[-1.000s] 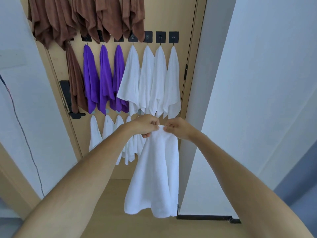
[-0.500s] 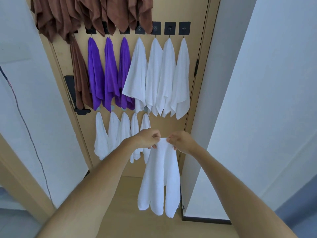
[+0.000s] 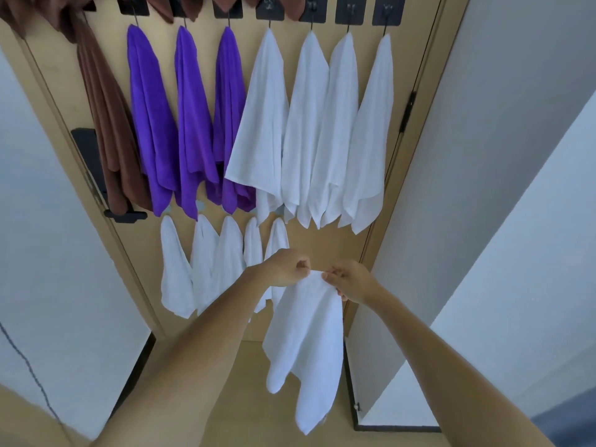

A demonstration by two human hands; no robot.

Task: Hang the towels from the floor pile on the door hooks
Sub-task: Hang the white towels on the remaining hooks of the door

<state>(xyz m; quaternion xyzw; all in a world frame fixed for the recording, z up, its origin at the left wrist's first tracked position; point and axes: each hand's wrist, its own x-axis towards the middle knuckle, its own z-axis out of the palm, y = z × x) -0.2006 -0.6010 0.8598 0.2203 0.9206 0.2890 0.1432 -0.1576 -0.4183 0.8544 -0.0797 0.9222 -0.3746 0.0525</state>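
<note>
Door (image 3: 325, 250) bearing rows of hung towels; the lowest row of white towels (image 3: 206, 269) ends just left of the hands. Held white towel (image 3: 306, 343) hangs from its top corner, long axis vertical, directly below the fingers and near the door's right side. Left hand (image 3: 283, 269) and right hand (image 3: 351, 282) each pinch that corner, about equally far from the door. Any free lower hook cannot be made out.

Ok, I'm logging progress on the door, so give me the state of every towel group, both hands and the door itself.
Held white towel: unhung, dangling from both hands.
Left hand: pinches its top edge.
Right hand: pinches the same edge.
Lower white towels: five, hung.
Upper white towels: four, hung on hooks.
Purple towels: three, hung.
Brown towel: hung at the left.
Door: looks shut.
</note>
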